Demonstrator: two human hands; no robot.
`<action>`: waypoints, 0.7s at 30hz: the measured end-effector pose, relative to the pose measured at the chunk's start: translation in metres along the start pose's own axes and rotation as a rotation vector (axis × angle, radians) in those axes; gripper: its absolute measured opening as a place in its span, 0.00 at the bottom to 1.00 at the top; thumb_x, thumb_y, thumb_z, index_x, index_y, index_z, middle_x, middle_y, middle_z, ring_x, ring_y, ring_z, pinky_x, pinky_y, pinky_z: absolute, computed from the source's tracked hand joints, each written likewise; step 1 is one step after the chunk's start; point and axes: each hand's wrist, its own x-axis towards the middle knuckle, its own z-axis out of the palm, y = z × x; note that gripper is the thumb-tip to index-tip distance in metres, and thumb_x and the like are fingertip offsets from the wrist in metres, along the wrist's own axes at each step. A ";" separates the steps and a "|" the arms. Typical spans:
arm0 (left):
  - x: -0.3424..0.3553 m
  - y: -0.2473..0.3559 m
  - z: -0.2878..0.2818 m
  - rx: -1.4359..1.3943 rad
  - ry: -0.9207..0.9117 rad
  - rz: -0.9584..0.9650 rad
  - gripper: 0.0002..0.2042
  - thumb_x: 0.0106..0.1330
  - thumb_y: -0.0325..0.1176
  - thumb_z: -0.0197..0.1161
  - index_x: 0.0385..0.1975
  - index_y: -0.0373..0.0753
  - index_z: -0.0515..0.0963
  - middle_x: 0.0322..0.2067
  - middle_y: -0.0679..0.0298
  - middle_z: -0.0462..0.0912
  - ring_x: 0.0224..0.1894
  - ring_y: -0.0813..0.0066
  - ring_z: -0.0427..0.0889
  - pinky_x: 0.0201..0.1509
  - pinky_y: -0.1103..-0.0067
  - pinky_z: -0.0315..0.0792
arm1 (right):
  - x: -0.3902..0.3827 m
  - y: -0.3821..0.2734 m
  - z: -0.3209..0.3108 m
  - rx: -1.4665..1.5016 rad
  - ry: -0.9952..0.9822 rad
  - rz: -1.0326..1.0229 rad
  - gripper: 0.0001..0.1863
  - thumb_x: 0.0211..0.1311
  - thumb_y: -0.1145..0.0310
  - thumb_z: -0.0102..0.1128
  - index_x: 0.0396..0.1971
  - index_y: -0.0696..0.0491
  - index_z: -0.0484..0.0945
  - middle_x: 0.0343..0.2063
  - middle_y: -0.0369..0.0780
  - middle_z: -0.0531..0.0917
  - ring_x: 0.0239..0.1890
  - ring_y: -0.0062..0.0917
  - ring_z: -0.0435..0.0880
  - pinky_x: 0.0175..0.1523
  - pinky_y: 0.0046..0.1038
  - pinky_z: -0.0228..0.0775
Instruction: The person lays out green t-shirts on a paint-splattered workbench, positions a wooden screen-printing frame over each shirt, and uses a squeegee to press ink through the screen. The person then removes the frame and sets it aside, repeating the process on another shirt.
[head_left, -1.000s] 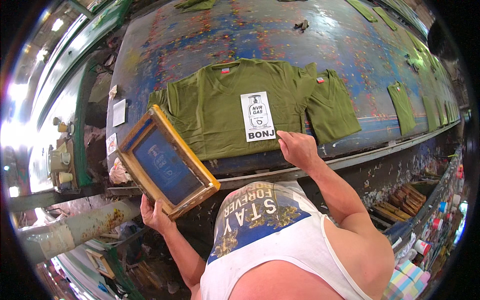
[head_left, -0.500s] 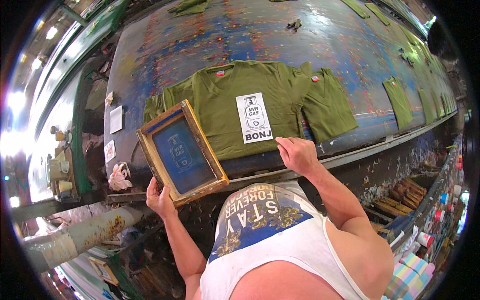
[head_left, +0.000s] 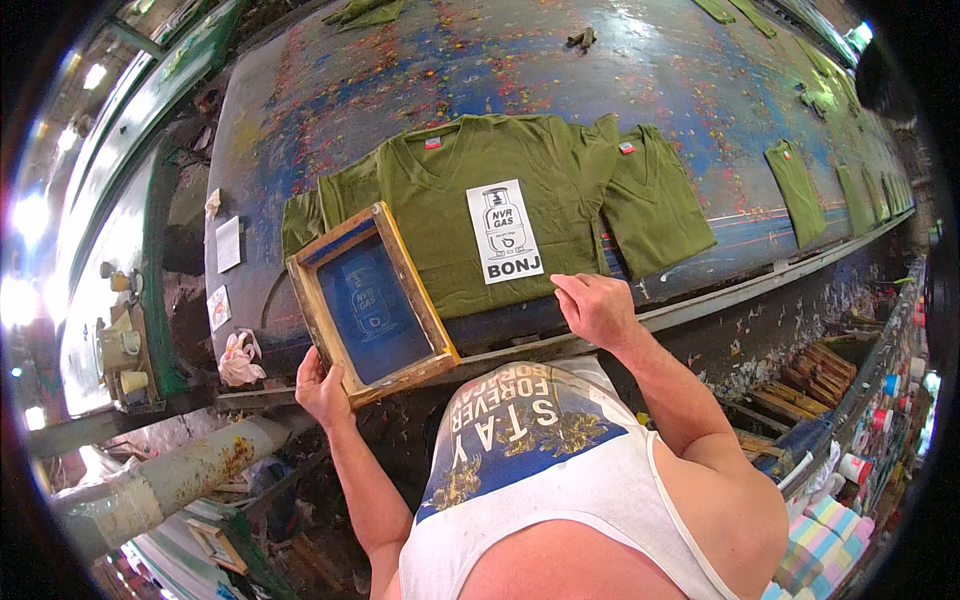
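My left hand [head_left: 322, 388] grips the lower left corner of a wooden screen-printing frame [head_left: 443, 352], held tilted over the table's near edge. Its blue mesh carries a faint gas-cylinder design. Behind it, a green V-neck T-shirt [head_left: 425, 210] lies spread out, its left part overlapped by the frame. On the shirt is a white rectangle [head_left: 505, 232] with a black gas-cylinder drawing; I cannot tell whether it is print or paper. My right hand [head_left: 597, 310] has its fingers curled in, the index fingertip near the rectangle's lower right corner. Nothing shows in its grip.
Another green T-shirt [head_left: 660, 210] lies to the right, more farther along the paint-spotted table [head_left: 480, 70]. A crumpled pink cloth [head_left: 240, 358] and a white paper [head_left: 229, 244] rest at the left edge. Wooden frames [head_left: 815, 380] and paint containers [head_left: 855, 467] stand at lower right.
The printing frame has shifted slightly right and changed its tilt in my left hand. My right hand stays in nearly the same place, and the shirts shift slightly in the view.
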 end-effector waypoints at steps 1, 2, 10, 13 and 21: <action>0.001 0.000 0.000 -0.002 -0.002 -0.012 0.27 0.62 0.10 0.68 0.65 0.23 0.79 0.56 0.51 0.89 0.55 0.66 0.90 0.62 0.72 0.83 | 0.000 0.000 0.001 -0.004 -0.004 -0.002 0.10 0.67 0.69 0.70 0.46 0.50 0.88 0.28 0.39 0.88 0.29 0.37 0.89 0.32 0.39 0.80; 0.001 0.000 0.001 0.004 -0.014 0.005 0.27 0.62 0.10 0.68 0.64 0.24 0.80 0.56 0.51 0.89 0.55 0.67 0.90 0.62 0.72 0.83 | 0.001 0.000 0.001 -0.001 -0.007 -0.004 0.09 0.67 0.69 0.70 0.46 0.50 0.87 0.28 0.39 0.88 0.29 0.37 0.89 0.32 0.39 0.80; -0.001 0.005 0.001 0.065 -0.032 0.013 0.26 0.64 0.12 0.72 0.64 0.24 0.80 0.56 0.52 0.89 0.54 0.68 0.90 0.62 0.73 0.83 | 0.007 0.001 0.002 0.022 -0.012 -0.022 0.09 0.69 0.66 0.71 0.46 0.49 0.87 0.27 0.39 0.87 0.28 0.38 0.89 0.31 0.39 0.79; 0.000 0.005 -0.001 0.072 -0.042 0.015 0.24 0.66 0.13 0.71 0.64 0.25 0.80 0.57 0.53 0.89 0.53 0.69 0.90 0.62 0.74 0.83 | 0.006 0.002 0.003 0.051 -0.015 -0.027 0.09 0.71 0.65 0.71 0.47 0.49 0.87 0.27 0.40 0.89 0.28 0.39 0.89 0.30 0.40 0.79; 0.000 0.011 -0.008 0.060 0.073 0.015 0.20 0.74 0.22 0.71 0.64 0.26 0.81 0.57 0.52 0.90 0.54 0.69 0.89 0.62 0.73 0.83 | 0.005 0.009 0.009 0.106 -0.011 0.012 0.17 0.73 0.72 0.66 0.59 0.48 0.84 0.29 0.42 0.90 0.28 0.41 0.89 0.30 0.41 0.78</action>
